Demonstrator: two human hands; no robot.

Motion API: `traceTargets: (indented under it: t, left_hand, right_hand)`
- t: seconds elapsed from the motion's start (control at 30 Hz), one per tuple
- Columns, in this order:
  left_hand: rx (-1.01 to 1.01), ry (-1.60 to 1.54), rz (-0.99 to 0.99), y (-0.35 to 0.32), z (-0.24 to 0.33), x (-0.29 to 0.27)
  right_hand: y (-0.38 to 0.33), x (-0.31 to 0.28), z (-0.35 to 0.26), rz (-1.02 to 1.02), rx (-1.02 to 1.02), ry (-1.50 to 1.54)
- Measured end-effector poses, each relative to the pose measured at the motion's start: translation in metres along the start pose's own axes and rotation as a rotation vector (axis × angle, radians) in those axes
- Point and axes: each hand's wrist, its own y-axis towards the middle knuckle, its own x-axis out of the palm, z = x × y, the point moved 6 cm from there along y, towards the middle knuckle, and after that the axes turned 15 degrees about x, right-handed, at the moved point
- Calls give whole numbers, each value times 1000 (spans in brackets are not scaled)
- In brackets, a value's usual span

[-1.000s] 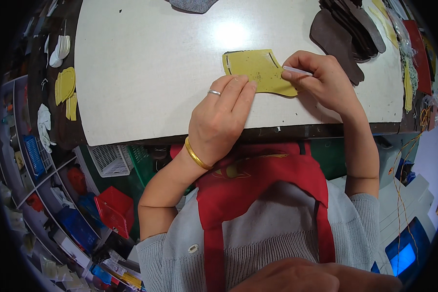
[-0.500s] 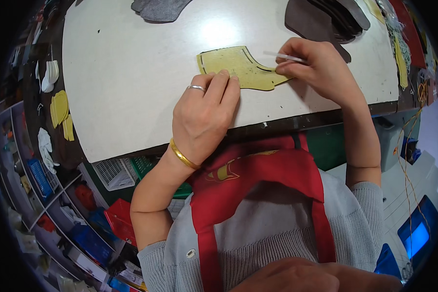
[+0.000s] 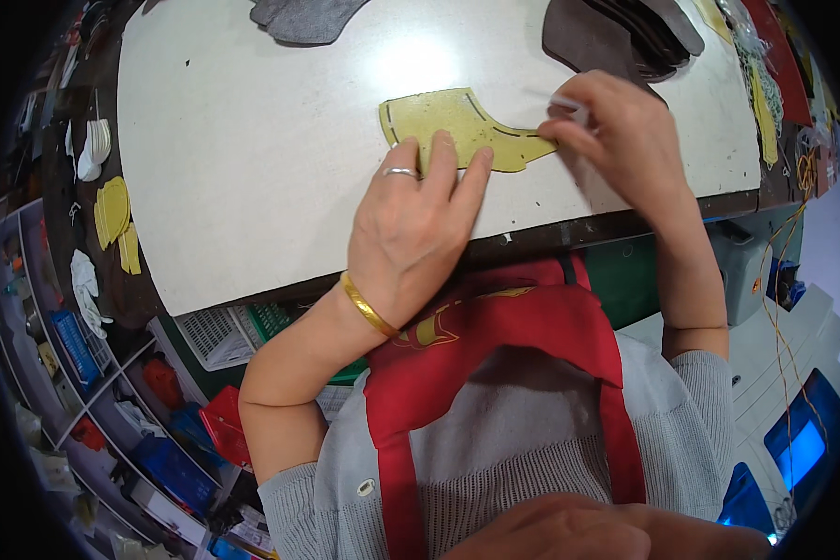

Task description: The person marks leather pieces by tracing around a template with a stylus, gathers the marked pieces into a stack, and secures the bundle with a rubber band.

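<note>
A yellow shoe-upper pattern piece (image 3: pixel 457 117) with narrow dark slots lies flat on the white board, its slim end pointing right. Dark traces show along parts of its rim. My left hand (image 3: pixel 411 205), with a ring and a gold bangle, rests on the pattern's near edge, fingers spread and pressing down. Beside the slim tip, my right hand (image 3: pixel 625 135) is closed in a pinch on a thin pale pen-like stick (image 3: pixel 569 103). The stick is smeared by motion, and its exact kind cannot be made out. My right thumb is close to the tip.
The white board (image 3: pixel 252 187) covers the dark-edged table. Dark brown leather pieces (image 3: pixel 593 42) lie stacked at far right, another dark piece (image 3: pixel 310 19) at the far edge. Yellow patterns (image 3: pixel 112 210) and a white glove (image 3: pixel 86 289) lie left. Cords (image 3: pixel 798 210) hang at right.
My left hand has slid right along the pattern, its fingers spreading wider. My right hand has shifted slightly right, and the stick now points more steeply and is blurred.
</note>
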Motion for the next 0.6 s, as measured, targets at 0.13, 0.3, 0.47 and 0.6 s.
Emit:
traceTargets:
  t: [0.13, 0.3, 0.47, 0.6]
  left_hand:
    - [18, -22, 57, 3, 17, 6]
    - [8, -36, 112, 0, 24, 13]
    - [2, -53, 103, -1, 24, 12]
    - [-23, -2, 117, 4, 22, 8]
  right_hand:
    - [5, -31, -25, 260, -214, 20]
    - [29, 19, -74, -220, -205, 313]
    - [41, 61, -109, -436, -353, 60]
    - [58, 53, -111, 22, -530, 53]
